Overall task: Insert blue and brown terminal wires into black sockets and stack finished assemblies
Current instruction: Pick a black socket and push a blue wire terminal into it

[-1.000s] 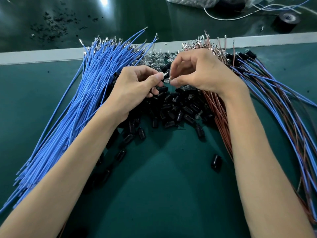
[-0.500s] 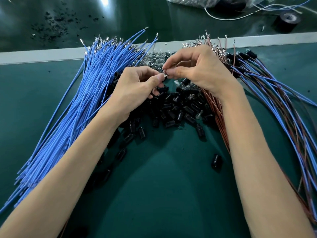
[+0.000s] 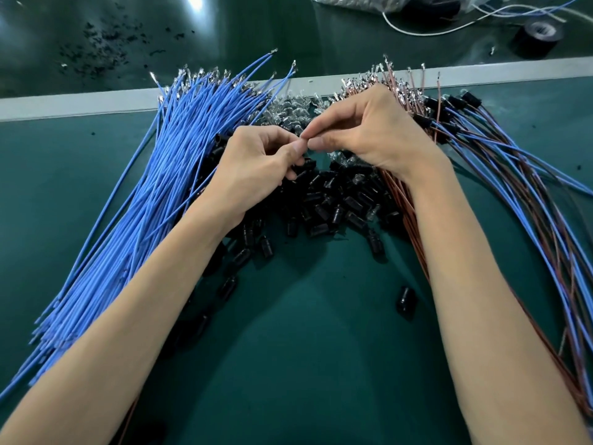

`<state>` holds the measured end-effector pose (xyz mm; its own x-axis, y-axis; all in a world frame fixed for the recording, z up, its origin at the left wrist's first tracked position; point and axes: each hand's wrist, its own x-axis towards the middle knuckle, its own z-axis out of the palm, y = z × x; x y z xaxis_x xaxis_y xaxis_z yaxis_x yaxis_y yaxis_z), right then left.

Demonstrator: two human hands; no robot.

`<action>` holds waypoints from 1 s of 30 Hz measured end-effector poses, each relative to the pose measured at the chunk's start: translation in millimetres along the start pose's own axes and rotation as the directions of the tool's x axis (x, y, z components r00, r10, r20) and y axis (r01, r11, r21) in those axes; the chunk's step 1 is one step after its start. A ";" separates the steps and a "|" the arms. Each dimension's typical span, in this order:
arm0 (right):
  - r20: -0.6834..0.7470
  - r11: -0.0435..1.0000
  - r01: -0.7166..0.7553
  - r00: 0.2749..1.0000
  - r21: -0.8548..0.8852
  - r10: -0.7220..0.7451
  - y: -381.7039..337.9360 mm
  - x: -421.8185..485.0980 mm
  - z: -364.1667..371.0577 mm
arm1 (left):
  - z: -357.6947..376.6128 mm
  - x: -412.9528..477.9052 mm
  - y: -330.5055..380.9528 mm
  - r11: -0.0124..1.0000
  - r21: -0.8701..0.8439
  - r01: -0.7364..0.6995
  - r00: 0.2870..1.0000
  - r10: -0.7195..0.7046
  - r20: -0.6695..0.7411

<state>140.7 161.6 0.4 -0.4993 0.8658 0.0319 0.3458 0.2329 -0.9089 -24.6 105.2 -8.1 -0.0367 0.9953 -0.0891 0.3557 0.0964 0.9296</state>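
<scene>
Both hands meet just above the far edge of the pile of black sockets point(image 3: 333, 200). The left hand point(image 3: 256, 168) has its fingers curled in, thumb pressed tight against the forefinger. The right hand point(image 3: 369, 136) answers it, thumb and forefinger closed together, their tips touching the left thumb. Between the two pinches sits a small piece point(image 3: 304, 138), so covered by the fingertips that I cannot tell what it is. The right hand's other fingers are bent under the palm; the left's are tucked down, touching the topmost sockets.

Left of the pile, a thick bundle of blue wires point(image 3: 144, 220) fans out, partly under the left forearm. Against the pile's right side run the brown wires point(image 3: 402, 216), with the right wrist over them. Further right of the pile lie the finished assemblies point(image 3: 513, 175), blue and brown leads with black sockets at their far ends. Behind the pile, a heap of clear bulbs point(image 3: 288, 109) glints. One loose socket point(image 3: 405, 298) lies alone on the green mat point(image 3: 305, 364), nearer than the pile. A black tape roll point(image 3: 536, 35) stands far beyond it, to the right.
</scene>
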 end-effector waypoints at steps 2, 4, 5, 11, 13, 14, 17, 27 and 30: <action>-0.017 1.000 0.003 1.000 0.009 -0.002 0.4 0.4 1.5 | 0.0 0.6 -0.2 1.000 -0.008 0.006 1.000 -0.006 -0.015; -0.020 1.000 0.004 1.000 0.030 -0.004 0.5 0.9 3.8 | 0.0 1.0 -0.3 1.000 -0.019 0.008 1.000 -0.009 -0.025; -0.022 0.999 0.005 1.000 0.043 -0.004 0.4 1.2 4.7 | -0.2 1.1 -0.2 1.000 -0.024 0.009 1.000 -0.009 -0.026; -0.013 0.995 0.014 1.000 0.101 -0.013 1.8 1.1 4.6 | -3.0 1.2 -0.8 0.998 -0.053 0.017 1.000 -0.018 -0.013; -0.016 0.998 0.011 1.000 0.068 -0.010 2.2 1.7 4.6 | -2.6 1.0 -1.1 0.998 -0.053 0.018 1.000 -0.018 -0.012; -0.023 0.999 0.012 1.000 0.046 -0.011 2.2 1.9 4.5 | -2.7 1.1 -1.0 0.998 -0.052 0.018 1.000 -0.019 -0.010; -0.025 1.000 0.004 1.000 0.020 -0.003 2.5 1.3 3.2 | -3.6 0.9 -0.3 0.998 -0.058 0.017 1.000 -0.017 -0.002; -0.016 0.998 0.020 1.000 0.064 -0.019 1.4 -0.9 2.0 | -3.6 0.9 -0.7 0.998 -0.051 0.021 1.000 -0.021 0.005; -0.009 0.997 0.037 0.999 0.071 -0.036 1.2 -1.7 0.6 | -3.6 1.1 -0.5 0.997 -0.070 0.026 1.000 -0.026 0.005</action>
<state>141.5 160.2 -1.0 -0.5040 0.8610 0.0687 0.2697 0.2325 -0.9345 -28.2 106.2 -7.4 -0.0415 0.9925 -0.1148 0.2883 0.1220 0.9497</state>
